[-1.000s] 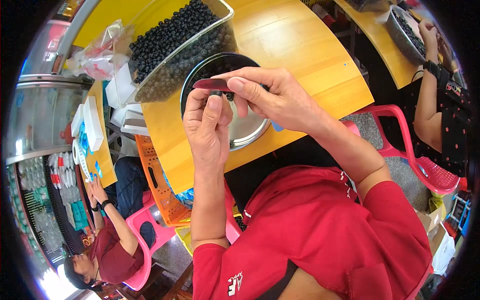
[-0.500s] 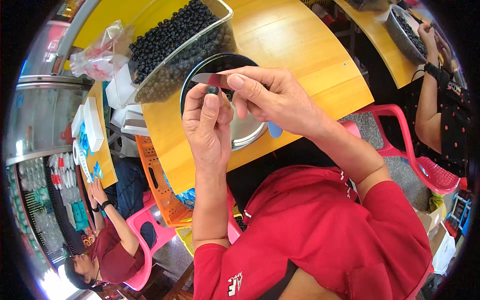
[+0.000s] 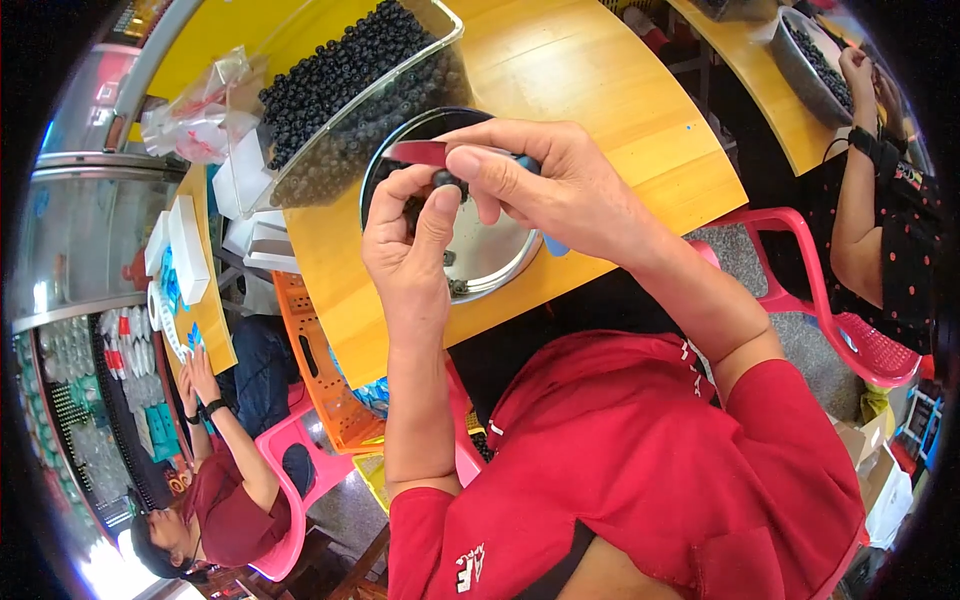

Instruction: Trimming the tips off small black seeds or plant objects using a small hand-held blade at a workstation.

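A small dark round piece is pinched between the thumb and forefinger of my left hand. My right hand grips a knife, its short blade pointing left just above that piece. The thumb of my right hand lies right beside the piece, hiding part of it. Under both hands sits a round metal bowl with a few dark pieces inside. Behind my hands, a clear plastic bin holds a heap of similar small black round pieces.
The yellow wooden table carries bowl and bin. An orange crate stands at its left side. At the left, another person works at a second table. A co-worker's arm reaches toward a grey bowl at the far right.
My left hand has shifted slightly right, bringing the dark piece closer to my right thumb. The blade has tilted a little, and dark pieces in the bowl now show below my hands.
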`<state>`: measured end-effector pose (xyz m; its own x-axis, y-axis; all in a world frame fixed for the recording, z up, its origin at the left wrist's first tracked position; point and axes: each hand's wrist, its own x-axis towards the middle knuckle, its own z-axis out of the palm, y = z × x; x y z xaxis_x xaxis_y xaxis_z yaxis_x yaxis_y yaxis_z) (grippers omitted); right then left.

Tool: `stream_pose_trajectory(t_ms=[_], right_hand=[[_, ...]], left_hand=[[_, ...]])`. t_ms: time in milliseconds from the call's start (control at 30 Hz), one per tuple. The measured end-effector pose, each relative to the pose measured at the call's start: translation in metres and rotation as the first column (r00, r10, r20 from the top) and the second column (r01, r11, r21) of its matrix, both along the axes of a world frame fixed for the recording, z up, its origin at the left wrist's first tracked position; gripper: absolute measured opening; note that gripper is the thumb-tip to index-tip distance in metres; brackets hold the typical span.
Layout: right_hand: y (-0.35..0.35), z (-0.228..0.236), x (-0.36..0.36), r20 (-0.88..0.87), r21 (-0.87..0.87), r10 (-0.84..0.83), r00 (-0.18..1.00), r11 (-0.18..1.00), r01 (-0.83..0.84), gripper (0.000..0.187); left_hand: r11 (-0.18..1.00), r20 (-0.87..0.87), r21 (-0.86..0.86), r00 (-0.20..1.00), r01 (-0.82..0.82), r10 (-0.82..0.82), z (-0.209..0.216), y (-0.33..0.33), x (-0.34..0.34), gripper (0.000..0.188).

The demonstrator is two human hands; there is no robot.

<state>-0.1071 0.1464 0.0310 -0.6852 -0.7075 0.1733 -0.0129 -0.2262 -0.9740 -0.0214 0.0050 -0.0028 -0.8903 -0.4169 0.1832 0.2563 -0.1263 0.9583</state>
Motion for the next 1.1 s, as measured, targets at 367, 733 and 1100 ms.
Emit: stream_pose_trajectory(t_ms=[367,733,1100], right_hand=[[-0.004,-0.007,-0.006,0.005,-0.002,-0.034,0.999,0.999,0.034,0.033],[-0.005,-0.013,-0.005,0.411,-0.123,0.131,0.902,0.989,-0.088,0.029],[-0.012,-0.017,-0.001,0.443,-0.168,0.111,0.89,0.985,-0.04,0.028]], left_hand=[[0.995,-0.026,-0.072,0.997,0.067,-0.069,0.009,0.0,0.005,0.016],[0.999,-0.04,0.039,0.999,0.028,-0.027,0.002,0.005,0.001,0.021],[0.995,-0.034,0.09,0.998,0.047,-0.044,0.001,0.005,-0.001,0.024]])
